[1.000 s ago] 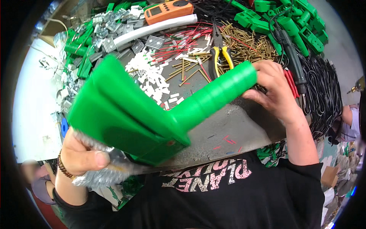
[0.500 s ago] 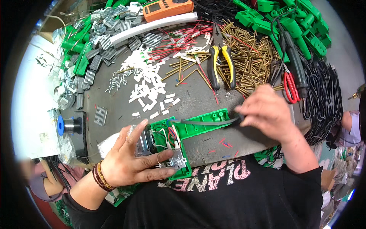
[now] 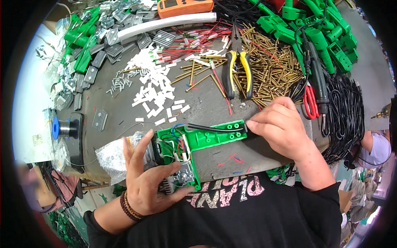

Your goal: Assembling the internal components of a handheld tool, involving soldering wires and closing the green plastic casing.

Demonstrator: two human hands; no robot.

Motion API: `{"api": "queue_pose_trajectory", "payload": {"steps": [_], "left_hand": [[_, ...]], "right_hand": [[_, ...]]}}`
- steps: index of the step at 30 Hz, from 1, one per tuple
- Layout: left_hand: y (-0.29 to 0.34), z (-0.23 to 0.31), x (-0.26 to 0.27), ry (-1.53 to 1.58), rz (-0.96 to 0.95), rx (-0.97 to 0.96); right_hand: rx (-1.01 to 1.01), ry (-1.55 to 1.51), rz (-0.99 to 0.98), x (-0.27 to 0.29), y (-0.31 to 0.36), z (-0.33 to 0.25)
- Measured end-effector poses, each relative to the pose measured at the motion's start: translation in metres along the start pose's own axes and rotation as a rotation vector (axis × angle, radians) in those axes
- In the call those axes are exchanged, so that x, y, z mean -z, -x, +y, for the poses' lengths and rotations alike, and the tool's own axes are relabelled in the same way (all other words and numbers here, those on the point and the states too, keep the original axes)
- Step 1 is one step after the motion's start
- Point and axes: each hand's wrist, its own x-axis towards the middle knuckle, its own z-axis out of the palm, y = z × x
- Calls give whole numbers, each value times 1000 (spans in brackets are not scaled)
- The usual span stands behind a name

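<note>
A half-shell of green plastic housing (image 3: pixel 199 140) with a straight handle lies in front of me at the table's near edge. My left hand (image 3: pixel 144 180) holds its wide end, fingers spread over it and against a metal part (image 3: pixel 184 173). Red, white and blue wires (image 3: pixel 180 144) run inside that end. Clear bubble wrap (image 3: pixel 113 159) sits beside it, partly behind my fingers. Along the handle lies a black cable (image 3: pixel 211 128). At the handle's far right end my right hand (image 3: pixel 281 128) pinches this cable, its fingertips close to the housing edge.
Beyond lie white sleeves (image 3: pixel 153 97), brass-coloured screws (image 3: pixel 273 68) and yellow-black pliers (image 3: pixel 237 68). To the right are a dark electric screwdriver (image 3: pixel 317 82), red-handled pliers (image 3: pixel 310 101) and black cables (image 3: pixel 343 107). A solder spool (image 3: pixel 62 127) stands left. Green housings (image 3: pixel 318 35) pile up at back right.
My right hand has come closer to the handle end, and the cable now lies down along the handle. The left hand has shifted its hold slightly. The view has tilted a little.
</note>
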Motion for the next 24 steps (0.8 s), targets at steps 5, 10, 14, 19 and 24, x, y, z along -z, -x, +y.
{"api": "queue_pose_trajectory", "payload": {"steps": [5, 10, 14, 19, 24], "left_hand": [[1, 2, -9, 29, 47, 0], [8, 1, -5, -49, -8, -35], [10, -4, -11, -28, 46, -76], [12, -6, -15, -25, 70, -113], [10, -4, -13, -20, 57, -79]], "right_hand": [[-7, -3, -155, 10, -2, 2], [-57, -232, -90, 1, -67, -30], [-4, -385, -102, -60, -87, -63], [148, -213, -47, -67, -82, -61], [95, -141, -61, -64, -81, -69]]}}
